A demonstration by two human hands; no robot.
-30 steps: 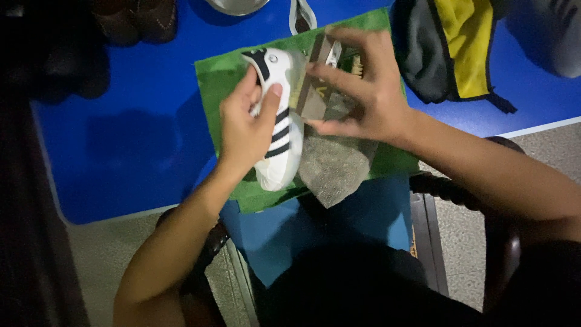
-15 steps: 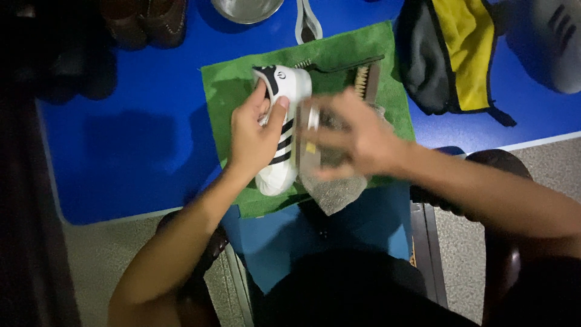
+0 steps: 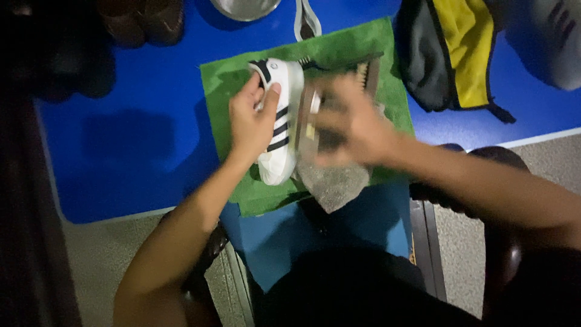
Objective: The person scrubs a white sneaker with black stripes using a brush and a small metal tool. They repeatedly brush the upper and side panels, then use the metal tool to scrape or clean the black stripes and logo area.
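Gripping the white striped shoe [image 3: 279,124] mid-frame, my left hand [image 3: 253,121] is clamped on it while my blurred right hand [image 3: 351,124] holds a brush [image 3: 310,124] against it, over the green cloth [image 3: 230,85].

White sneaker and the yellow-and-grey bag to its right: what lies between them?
In the head view, between the white sneaker and bag lie the blurred right hand, a wooden brush, and green cloth.
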